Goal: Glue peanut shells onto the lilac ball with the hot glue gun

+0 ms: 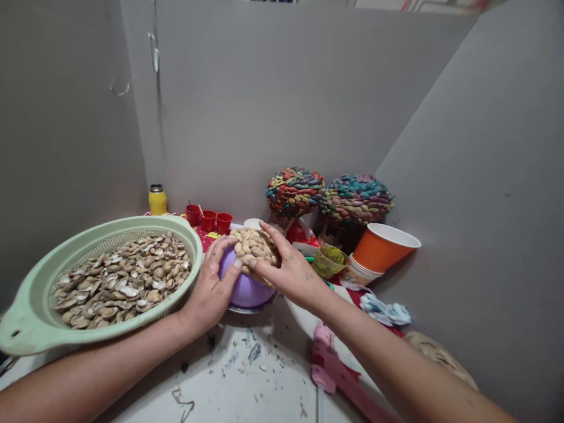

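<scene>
**Shell cluster (pixel 256 244) steadied between two hands**

Nearest, a pink glue gun (pixel 328 355) lies on the paint-marked bench (pixel 247 376), its lower end cut off by the view's bottom edge. Beyond it, a rounded purple form (pixel 249 291) rests on a dark-rimmed base, the shell cluster over its top. The left hand (pixel 215 283) curls against the left side, thumb and fingers touching the shells; the right hand (pixel 291 267) grips from the right, fingers reaching over the far side. Light, even pressure from both sides seems wise, since shells could crack or loosen and the round form might roll. By the left arm stands a green colander (pixel 33 314) of loose shells; farther back are red cups (pixel 208 221) and two multicoloured balls (pixel 295 191). The cluster's far side is hidden, and whether the purple form is bowl or balloon is unclear.
</scene>
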Available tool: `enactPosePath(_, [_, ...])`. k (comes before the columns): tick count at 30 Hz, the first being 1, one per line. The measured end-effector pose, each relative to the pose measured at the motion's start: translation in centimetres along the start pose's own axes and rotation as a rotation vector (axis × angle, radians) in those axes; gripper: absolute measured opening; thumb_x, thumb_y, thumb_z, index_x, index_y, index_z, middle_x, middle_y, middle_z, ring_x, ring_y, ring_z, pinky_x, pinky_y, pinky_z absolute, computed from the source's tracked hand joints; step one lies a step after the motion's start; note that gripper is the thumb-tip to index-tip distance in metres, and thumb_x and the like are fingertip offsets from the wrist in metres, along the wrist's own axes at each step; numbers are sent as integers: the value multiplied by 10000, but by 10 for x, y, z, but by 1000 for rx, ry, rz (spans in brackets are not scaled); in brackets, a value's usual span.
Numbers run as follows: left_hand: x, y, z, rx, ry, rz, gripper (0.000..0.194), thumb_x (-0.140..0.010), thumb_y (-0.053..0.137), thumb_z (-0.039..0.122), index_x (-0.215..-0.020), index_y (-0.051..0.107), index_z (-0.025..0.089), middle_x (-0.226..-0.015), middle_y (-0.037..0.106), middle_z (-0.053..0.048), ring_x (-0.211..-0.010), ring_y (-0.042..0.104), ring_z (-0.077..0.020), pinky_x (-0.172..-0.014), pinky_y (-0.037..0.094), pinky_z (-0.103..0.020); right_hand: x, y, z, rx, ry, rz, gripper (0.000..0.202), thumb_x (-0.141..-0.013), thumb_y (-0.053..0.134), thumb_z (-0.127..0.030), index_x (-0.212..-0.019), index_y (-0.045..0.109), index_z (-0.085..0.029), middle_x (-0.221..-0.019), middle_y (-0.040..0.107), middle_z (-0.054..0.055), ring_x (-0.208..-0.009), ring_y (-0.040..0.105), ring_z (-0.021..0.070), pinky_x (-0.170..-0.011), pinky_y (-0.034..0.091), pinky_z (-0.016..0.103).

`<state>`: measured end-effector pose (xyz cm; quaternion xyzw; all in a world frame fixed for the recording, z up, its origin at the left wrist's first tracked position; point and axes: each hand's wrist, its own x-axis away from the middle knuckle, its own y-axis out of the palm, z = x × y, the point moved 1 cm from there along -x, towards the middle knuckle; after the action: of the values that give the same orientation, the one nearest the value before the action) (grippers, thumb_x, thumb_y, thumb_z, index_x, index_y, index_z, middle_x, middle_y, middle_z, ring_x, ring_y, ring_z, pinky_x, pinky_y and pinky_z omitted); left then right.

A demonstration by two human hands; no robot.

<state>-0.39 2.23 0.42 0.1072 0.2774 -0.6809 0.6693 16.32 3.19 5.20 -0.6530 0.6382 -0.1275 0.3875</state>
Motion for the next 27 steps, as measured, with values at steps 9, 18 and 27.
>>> enactPosePath(9, [1,2,-3,-42,21,13,329,-949,466,312,-1276,465,277,-1410,476,-66,-1341,406,-225,-1166,267,-498,1,-1,-2,17,-1,-4,806,-689,584,-341,-1453,380,-189,-1410,510,122,-1290,477,310,-1084,376,490])
enactPosePath(18, [1,1,-1,-36,15,8,323,-952,461,313,-1272,466,277,-1415,476,-66,-1345,405,-228,-1171,259,-496,1,1,1,8,-31,14,769,-691,619,-323,-1428,412,-257,-1412,512,89,-1286,480,308,-1080,371,502])
enactPosePath(27, [2,0,2,9,-24,41,306,-979,399,391,-1241,498,268,-1365,517,-62,-1308,442,-229,-1158,280,-470,0,-3,7,-123,-31,17,689,-804,576,-482,-1424,416,-227,-1432,496,120,-1318,454,280,-1102,328,484])
